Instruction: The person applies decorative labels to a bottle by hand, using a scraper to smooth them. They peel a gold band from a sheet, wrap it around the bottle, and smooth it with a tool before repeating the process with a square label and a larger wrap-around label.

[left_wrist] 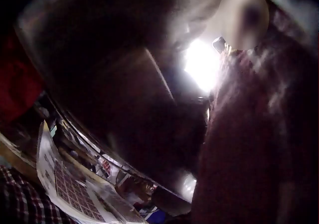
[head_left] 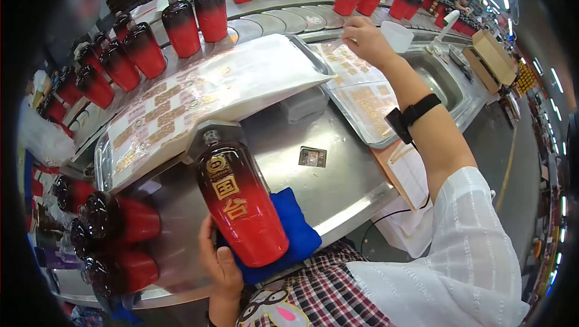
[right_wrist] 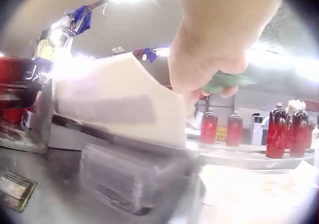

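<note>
At the near edge, the left hand (head_left: 223, 263) is upright beside the lower left side of the bottle (head_left: 244, 206), its thumb and fingers up and loosely bent; they are not wrapped round the glass, and whether they touch it I cannot tell. The bottle lies tilted, its base near on the blue cloth (head_left: 300, 224), its neck pointing far and left. From the near right, the right arm (head_left: 437, 125) reaches forward over the tray (head_left: 384, 142), elbow bent, a black band (head_left: 421, 110) at the wrist. At its far end the right hand (head_left: 368, 42) hangs above the sheets (head_left: 365, 105), wrist bent, fingers curled down, pinching a green piece (right_wrist: 227, 82). A white cup (head_left: 396, 37) stands just right of this hand. Farther off, more bottles (head_left: 181, 28) line the conveyor (head_left: 283, 23).
</note>
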A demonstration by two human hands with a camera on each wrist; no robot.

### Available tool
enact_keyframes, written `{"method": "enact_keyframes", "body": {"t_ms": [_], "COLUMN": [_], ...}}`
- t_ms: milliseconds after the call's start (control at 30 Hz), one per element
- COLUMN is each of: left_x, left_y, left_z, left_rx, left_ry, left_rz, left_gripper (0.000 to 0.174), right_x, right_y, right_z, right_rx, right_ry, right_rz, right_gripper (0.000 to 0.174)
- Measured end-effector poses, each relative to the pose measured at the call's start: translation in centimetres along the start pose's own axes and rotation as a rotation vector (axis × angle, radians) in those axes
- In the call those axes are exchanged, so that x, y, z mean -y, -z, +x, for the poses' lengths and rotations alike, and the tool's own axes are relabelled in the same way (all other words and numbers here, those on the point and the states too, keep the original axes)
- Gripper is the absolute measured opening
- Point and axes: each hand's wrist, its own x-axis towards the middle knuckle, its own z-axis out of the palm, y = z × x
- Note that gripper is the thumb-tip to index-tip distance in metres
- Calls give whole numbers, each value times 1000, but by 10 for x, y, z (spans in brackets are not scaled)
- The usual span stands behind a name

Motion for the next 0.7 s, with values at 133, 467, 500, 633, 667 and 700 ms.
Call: {"method": "enact_keyframes", "body": {"t_ms": [133, 467, 500, 633, 667, 700], "left_x": [-4, -4, -4, -1, 0, 1], "left_y": [-1, -2, -3, -2, -2, -1], "left_z": [3, 1, 2, -2, -2, -3], "left_rx": [9, -28, -31, -52, -55, -58], "left_ry": [46, 126, 123, 122, 129, 139], "left_rz": [-47, -91, -91, -65, -54, -43], "left_gripper": [75, 87, 88, 89, 90, 90], "right_x": [-30, -109, -125, -169, -172, -174], "right_y": [-4, 40, 46, 44, 35, 24], "right_z": [-52, -123, -140, -213, -228, -243], "right_rx": [221, 297, 271, 768, 849, 931], "right_ry": [-187, -171, -163, -323, -410, -496], "right_rz": [-179, 3, -82, -123, -132, -139], "right_gripper": [6, 4, 4, 9, 10, 12]}}
